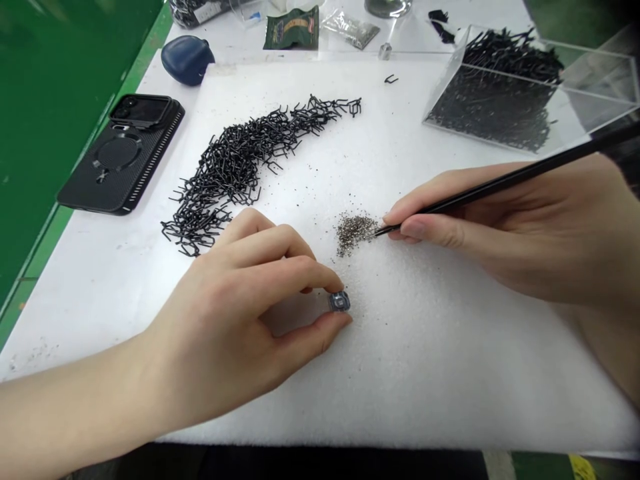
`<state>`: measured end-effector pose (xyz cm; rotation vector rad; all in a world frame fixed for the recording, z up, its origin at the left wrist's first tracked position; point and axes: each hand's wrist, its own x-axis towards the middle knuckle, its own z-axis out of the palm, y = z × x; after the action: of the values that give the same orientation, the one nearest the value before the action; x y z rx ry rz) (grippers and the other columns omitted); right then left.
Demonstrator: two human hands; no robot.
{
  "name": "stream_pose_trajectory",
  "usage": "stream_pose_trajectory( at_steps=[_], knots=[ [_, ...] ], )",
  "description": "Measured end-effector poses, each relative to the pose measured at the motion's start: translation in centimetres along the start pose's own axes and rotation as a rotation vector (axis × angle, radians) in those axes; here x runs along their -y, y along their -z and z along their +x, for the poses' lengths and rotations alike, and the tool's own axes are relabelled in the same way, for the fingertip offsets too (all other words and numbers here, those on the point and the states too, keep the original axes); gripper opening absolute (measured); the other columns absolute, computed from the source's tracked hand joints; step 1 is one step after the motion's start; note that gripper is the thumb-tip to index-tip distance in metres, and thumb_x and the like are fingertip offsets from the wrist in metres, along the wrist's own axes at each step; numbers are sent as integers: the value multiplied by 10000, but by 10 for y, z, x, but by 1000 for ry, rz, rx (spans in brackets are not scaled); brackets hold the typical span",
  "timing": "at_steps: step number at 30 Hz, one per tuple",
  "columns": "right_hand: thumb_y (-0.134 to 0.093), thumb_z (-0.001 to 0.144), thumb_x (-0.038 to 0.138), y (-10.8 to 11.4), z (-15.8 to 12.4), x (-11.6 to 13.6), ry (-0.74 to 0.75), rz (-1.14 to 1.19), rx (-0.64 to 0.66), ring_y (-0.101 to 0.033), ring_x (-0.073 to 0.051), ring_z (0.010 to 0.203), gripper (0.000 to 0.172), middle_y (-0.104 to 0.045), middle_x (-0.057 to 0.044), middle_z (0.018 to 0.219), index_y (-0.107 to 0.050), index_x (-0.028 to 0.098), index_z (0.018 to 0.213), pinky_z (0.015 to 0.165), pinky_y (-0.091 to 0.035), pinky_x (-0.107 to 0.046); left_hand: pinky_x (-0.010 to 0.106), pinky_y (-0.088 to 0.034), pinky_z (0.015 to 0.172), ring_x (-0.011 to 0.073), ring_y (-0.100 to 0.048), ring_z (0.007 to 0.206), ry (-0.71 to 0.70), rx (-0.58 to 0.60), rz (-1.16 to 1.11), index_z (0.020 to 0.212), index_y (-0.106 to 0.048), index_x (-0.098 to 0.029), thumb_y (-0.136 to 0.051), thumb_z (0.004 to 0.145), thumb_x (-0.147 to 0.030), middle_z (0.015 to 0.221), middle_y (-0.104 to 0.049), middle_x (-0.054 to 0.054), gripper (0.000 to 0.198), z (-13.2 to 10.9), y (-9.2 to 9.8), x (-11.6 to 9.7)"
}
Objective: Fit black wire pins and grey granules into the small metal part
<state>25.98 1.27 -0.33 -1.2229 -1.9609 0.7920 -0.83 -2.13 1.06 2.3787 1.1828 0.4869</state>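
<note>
My left hand [240, 293] rests on the white foam sheet. Its thumb and index finger close on a small dark, translucent block [339, 301] with a square recess in its top. In my right hand [525, 227], a pair of slim black tweezers [490, 183] is gripped like a pen. The tip of the tweezers touches the right edge of a small pile of tiny metallic bits [356, 230], just beyond the block. Behind my left hand lies a long heap of black Y-shaped pieces [240, 157].
A clear box [450, 133] of black pieces stands at the back right. One loose black piece [391, 79] lies beside it. Along the left are a black phone [117, 157] and a dark blue case [186, 60]. A green packet [291, 28] sits at the far edge.
</note>
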Motion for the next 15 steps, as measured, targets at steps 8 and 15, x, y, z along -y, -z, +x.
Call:
stream_pose_trajectory(
  at_steps=[8,15],
  knots=[
    [-836,905,295,0,1,2,-16,9,-7,-794,-190,804,65,-832,61,844,-841,352,875,728,-647,-334,329,-499,853,207,-580,901,-30,-29,-33,989,-786,-322,-725,946,-320,897,-721,-12,76,-1,-3,2],
    [-836,900,299,-1,1,2,-11,6,-7,-797,-200,844,71,-843,71,884,-844,369,889,774,-653,-351,353,-507,852,201,-557,889,-55,-34,-53,988,-779,-288,-744,946,-294,890,-719,-8,55,0,-3,2]
  ],
)
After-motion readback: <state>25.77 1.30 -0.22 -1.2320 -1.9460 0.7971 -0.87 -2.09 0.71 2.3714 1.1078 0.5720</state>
